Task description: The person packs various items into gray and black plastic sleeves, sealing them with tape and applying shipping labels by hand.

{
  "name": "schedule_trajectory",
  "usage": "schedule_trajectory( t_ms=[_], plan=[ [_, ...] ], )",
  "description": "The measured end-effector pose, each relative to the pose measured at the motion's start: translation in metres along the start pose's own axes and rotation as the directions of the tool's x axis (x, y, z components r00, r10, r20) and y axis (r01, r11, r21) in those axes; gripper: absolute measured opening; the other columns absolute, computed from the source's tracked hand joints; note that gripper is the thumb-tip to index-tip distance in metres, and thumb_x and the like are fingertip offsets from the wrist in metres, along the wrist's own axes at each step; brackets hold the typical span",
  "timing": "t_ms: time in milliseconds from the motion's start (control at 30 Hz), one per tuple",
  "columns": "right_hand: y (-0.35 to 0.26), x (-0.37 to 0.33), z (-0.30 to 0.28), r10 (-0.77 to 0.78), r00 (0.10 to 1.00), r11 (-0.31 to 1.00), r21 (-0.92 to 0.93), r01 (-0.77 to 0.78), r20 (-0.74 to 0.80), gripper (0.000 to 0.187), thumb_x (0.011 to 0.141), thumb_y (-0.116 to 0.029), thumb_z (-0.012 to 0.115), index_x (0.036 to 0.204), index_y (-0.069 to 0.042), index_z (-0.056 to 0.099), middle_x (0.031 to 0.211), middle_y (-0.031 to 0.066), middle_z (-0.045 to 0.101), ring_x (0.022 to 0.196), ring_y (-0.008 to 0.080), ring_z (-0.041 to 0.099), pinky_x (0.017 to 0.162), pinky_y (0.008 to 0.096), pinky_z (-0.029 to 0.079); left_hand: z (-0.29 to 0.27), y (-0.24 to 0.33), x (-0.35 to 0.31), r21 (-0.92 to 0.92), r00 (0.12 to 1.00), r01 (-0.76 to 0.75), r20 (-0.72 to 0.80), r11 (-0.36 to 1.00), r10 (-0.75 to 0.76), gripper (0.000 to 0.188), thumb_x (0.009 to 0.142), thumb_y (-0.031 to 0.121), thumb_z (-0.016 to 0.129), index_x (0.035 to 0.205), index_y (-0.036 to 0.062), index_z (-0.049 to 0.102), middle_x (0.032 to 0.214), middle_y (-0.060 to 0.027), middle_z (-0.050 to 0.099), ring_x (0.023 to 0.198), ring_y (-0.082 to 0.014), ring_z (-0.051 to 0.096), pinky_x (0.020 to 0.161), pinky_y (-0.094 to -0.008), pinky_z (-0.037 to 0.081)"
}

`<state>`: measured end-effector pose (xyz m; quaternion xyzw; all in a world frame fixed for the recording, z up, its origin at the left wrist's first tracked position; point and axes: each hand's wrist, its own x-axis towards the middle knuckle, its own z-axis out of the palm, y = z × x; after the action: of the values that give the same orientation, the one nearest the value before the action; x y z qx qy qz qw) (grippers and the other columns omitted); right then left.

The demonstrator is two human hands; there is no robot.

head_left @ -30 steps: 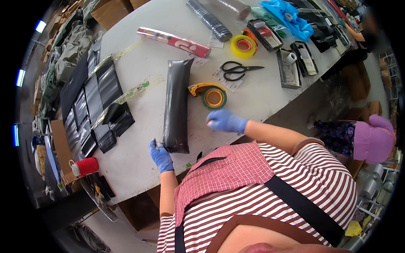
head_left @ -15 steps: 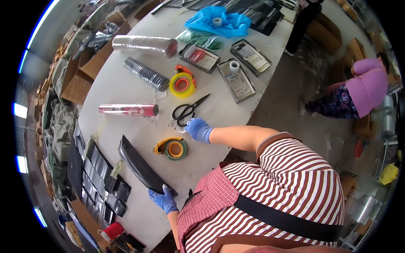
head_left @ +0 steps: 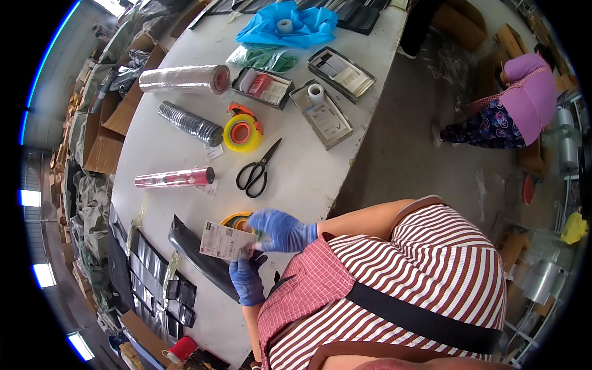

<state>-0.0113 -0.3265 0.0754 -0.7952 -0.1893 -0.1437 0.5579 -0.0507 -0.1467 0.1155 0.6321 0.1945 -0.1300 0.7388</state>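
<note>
Both my hands wear blue gloves. My left hand (head_left: 246, 282) is closed on the lower edge of a white printed label (head_left: 221, 239). Close beside that label's right edge is my right hand (head_left: 282, 230); its fingers are smeared, and whether they touch the label is unclear. Under the label lies a long black plastic mailing bag (head_left: 186, 242), partly covered by it. A yellow tape dispenser (head_left: 235, 218) shows behind the label and my right fingers. Black-handled scissors (head_left: 253, 177) lie farther up the table.
On the white table (head_left: 185, 145) are a pink wrapped roll (head_left: 176, 177), a silver coiled duct (head_left: 190, 122), a yellow tape roll (head_left: 243, 133), a wrapped roll (head_left: 182, 79) and trays of labels (head_left: 322, 115). Black bags (head_left: 148, 265) lie left. Another person (head_left: 524, 98) is at right.
My right hand has come from beside the scissors to my left hand. My left hand has let go of the black mailing bag and now holds a label above it.
</note>
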Motion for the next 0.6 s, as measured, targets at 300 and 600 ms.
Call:
schedule_trajectory(
  t_ms=[300, 600],
  plan=[
    [-0.011, 0.001, -0.029, 0.39, 0.767, 0.715, 0.357, -0.601, 0.509, 0.024, 0.089, -0.023, 0.064, 0.092, 0.001, 0.066, 0.074, 0.0099, 0.067, 0.062, 0.0125, 0.063, 0.062, 0.029, 0.052, 0.011, 0.009, -0.007, 0.372, 0.989, -0.124, -0.031, 0.92, 0.146, 0.025, 0.093, 0.018, 0.063, 0.108, -0.0017, 0.063, 0.078, -0.0079, 0.066, 0.061, -0.0116, 0.06, 0.052, -0.024, 0.042],
    [-0.028, 0.002, -0.014, 0.409, 0.662, 0.568, 0.392, -0.724, 0.629, 0.021, 0.089, -0.02, 0.062, 0.093, 0.0, 0.067, 0.072, 0.0049, 0.066, 0.059, 0.0107, 0.061, 0.056, 0.0264, 0.051, -0.011, 0.0, -0.025, 0.342, 0.928, -0.372, 0.135, 0.863, 0.347, 0.028, 0.089, 0.0, 0.063, 0.118, -0.0035, 0.061, 0.095, -0.0078, 0.067, 0.076, -0.013, 0.061, 0.068, -0.0254, 0.05]
  ],
)
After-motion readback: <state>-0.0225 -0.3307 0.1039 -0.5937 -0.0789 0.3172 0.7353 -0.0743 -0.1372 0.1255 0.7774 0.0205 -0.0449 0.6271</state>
